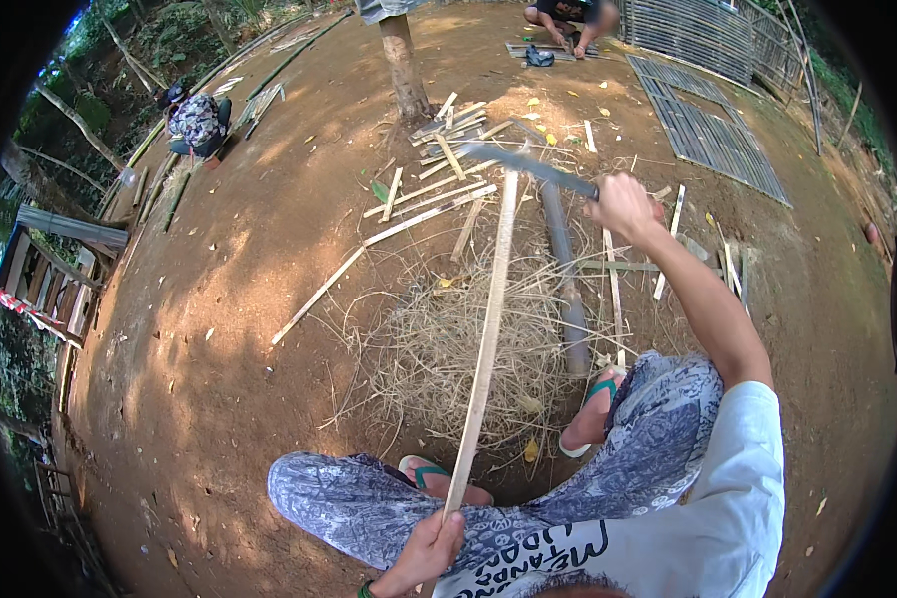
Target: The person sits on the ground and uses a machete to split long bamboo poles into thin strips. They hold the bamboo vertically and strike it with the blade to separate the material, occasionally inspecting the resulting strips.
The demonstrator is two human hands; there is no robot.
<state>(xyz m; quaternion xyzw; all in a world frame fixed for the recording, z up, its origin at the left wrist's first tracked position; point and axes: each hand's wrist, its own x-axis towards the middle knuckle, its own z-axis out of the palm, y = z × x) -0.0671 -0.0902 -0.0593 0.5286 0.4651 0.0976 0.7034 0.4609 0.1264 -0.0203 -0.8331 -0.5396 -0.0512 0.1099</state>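
Near my lap, my left hand [433, 546] is closed round the near end of a long pale bamboo strip [492, 319]. The strip slants up and away from me over a heap of thin shavings [458, 349]. My right hand [625, 207] grips the handle of a machete [553, 173], held out to the far right with its blade pointing left. The blade, slightly blurred, crosses just at the strip's far end; whether they touch I cannot tell. Past the shavings lies a loose pile of split bamboo strips [447, 159].
A dark round pole [565, 289] lies beside the shavings, near my right foot. A tree trunk [404, 70] rises behind the strips. Slatted bamboo panels [708, 125] lie and stand at far right. Two people crouch farther off, one at left [197, 122], one at the top [570, 20].
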